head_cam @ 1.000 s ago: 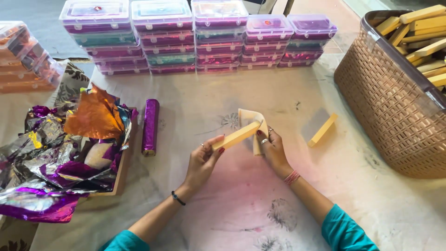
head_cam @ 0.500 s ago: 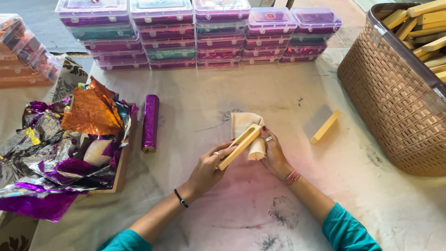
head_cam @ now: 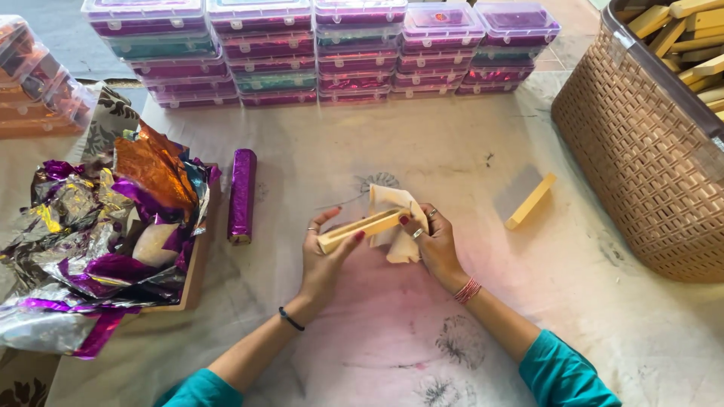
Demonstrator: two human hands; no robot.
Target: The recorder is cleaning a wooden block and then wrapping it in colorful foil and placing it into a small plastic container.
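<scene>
A woven basket (head_cam: 641,151) held pale wooden bars (head_cam: 697,45). Both hands, left hand (head_cam: 326,252) and right hand (head_cam: 434,241), gripped one pale, slim bar (head_cam: 362,229) against a cream cloth (head_cam: 396,218).

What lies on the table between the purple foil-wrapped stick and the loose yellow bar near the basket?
In the head view, both hands, left hand and right hand, holding a cream bar and cloth.

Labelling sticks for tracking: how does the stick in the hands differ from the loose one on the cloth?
The held stick is gripped at its ends by the left hand and right hand, over a cream cloth; the loose stick lies untouched. Held lies near-level, loose slants steeply. Both are pale yellow bars.
</scene>
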